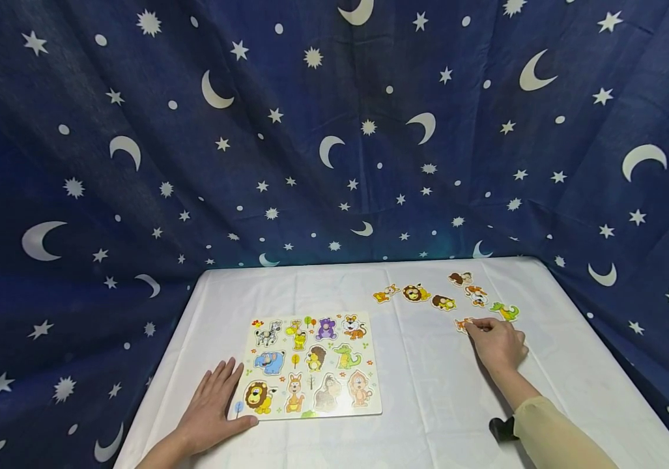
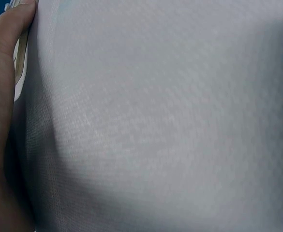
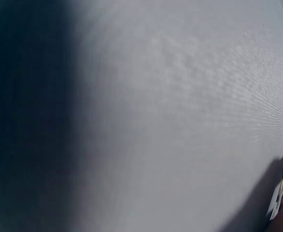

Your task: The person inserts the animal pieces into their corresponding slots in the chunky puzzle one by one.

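A white animal puzzle board (image 1: 284, 415) lies on the table, showing a zebra, giraffe, elephant, lion and other animals. My left hand (image 1: 212, 405) rests with fingers spread at its left edge, thumb by the near left corner. In the left wrist view, the thumb (image 2: 6, 34) overlaps the board's edge. Off to the right, my right hand (image 1: 499, 345) pinches a small orange animal puzzle piece (image 1: 461, 324) between thumb and forefinger; the fingertips hide part of it. Just beyond that hand lies a green crocodile piece (image 1: 504, 311).
Toward the back right lie loose pieces: a kangaroo (image 1: 385, 294), a lion (image 1: 416, 292), a hedgehog (image 1: 443, 302), a tiger (image 1: 476, 296) and a brown animal (image 1: 460, 279). A black object (image 1: 502, 430) sits by the right sleeve. Behind the white-covered table (image 1: 428, 391) hangs a starry blue curtain (image 1: 334, 195).
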### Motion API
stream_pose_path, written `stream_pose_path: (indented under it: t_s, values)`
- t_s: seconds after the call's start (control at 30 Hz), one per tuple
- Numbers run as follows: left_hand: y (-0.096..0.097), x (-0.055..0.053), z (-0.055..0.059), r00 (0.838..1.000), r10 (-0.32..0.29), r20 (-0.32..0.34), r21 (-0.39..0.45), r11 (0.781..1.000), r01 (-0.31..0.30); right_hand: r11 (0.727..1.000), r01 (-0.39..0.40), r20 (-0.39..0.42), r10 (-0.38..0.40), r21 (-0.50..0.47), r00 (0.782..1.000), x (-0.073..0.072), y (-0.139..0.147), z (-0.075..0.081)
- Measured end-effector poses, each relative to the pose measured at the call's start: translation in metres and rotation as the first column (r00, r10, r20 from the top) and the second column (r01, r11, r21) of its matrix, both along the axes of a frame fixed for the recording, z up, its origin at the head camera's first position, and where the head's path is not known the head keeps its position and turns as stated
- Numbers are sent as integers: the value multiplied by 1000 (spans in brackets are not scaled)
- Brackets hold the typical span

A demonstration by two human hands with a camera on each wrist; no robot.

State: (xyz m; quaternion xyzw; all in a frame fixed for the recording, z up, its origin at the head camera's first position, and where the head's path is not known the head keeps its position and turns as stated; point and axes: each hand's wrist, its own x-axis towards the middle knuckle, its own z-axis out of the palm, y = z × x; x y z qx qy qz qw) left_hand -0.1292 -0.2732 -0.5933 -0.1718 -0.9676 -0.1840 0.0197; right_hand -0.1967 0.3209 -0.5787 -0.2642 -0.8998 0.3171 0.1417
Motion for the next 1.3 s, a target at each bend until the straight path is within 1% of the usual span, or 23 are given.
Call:
stream_pose_path:
  t_s: [0.23, 0.33, 0.5, 0.67, 0.8, 0.97, 1.07, 1.17, 1.3]
  values:
    - [0, -2, -3, 999, 11, 30, -4, 1000, -10, 1000, 1, 0, -1, 4, 1000, -2, 2, 1]
    - [0, -1, -4, 998, 20, 57, -1, 1000, -20, 1000, 1, 2, -1, 4, 1000, 1, 1, -1]
    - [-1, 5, -5, 995, 29, 98, -6, 1000, -28, 1000, 26, 1, -26, -6, 1000, 9, -1, -8]
    - [-2, 8, -4, 994, 27, 105, 1, 1000, -27, 1000, 17, -31, -17, 0, 999, 12, -2, -8]
    - [-2, 5, -3, 996, 24, 88, 3, 1000, -24, 1000, -13, -91, 16, 27, 996, 10, -4, -4]
    - [-1, 0, -2, 998, 16, 64, 14, 1000, -17, 997, -59, -153, 67, 52, 986, 4, -6, 1]
    - [-2, -1, -3, 999, 8, 42, 8, 1000, -9, 994, -86, -197, 98, 66, 976, 3, -9, 4]
    - [-3, -1, -6, 1000, 0, 2, 2, 1000, 0, 990, -116, -239, 133, 85, 962, 2, -15, 7]
    - [-3, -2, -8, 999, -8, -43, -4, 1000, 8, 982, -162, -262, 182, 98, 948, 2, -24, 11]
